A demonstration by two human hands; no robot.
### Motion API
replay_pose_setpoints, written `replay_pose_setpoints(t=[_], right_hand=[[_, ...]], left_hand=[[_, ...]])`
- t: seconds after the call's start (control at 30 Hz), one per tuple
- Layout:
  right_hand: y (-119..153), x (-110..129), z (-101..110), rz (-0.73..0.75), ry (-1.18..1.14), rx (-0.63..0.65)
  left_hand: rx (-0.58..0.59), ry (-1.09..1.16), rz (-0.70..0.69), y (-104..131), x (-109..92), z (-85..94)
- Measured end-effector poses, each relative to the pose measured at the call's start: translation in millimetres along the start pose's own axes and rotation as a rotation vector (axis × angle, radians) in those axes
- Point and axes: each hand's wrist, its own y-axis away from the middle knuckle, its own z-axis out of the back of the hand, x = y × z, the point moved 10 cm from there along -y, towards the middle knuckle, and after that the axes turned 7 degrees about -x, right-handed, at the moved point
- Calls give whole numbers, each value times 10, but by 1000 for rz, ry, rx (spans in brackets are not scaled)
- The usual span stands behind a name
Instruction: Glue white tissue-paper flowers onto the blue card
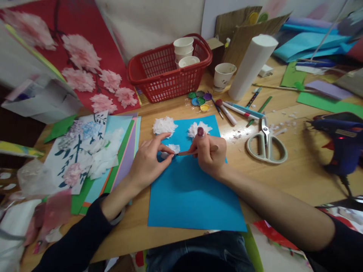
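Note:
A blue sheet of paper lies in front of me on the table. Two fluffy white paper flowers sit along its far edge, the right one partly behind my hand. My left hand pinches a smaller white paper flower at the sheet's upper left, its fingertips covering part of it. In my right hand is a slim brown paintbrush, gripped like a pen. The brush's dark tip points left and meets the small flower's lower edge, close to my left fingertips.
Scissors and a hot glue gun lie on the right. Pens, another brush and paint pots are beyond the sheet. A red basket of paper cups stands behind, near a white roll. Coloured papers are stacked left.

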Motion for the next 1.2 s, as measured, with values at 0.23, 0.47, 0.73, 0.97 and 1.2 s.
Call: replay_pose_setpoints(t=[0.23,0.47,0.73,0.97,1.2], right_hand=[[71,158,-91,278,128,114],[56,162,-97,294,113,101],[49,118,12,151,68,34],[74,40,-69,90,61,90],[92,165,-116,164,93,142]], left_hand=[[-36,-42,-50,-21,-49,73],[89,-88,-54,122,59,271],[266,-204,-80,290,357,-2],[267,-211,-76,276,328,-29],[276,-193,-72,266,307,-26]])
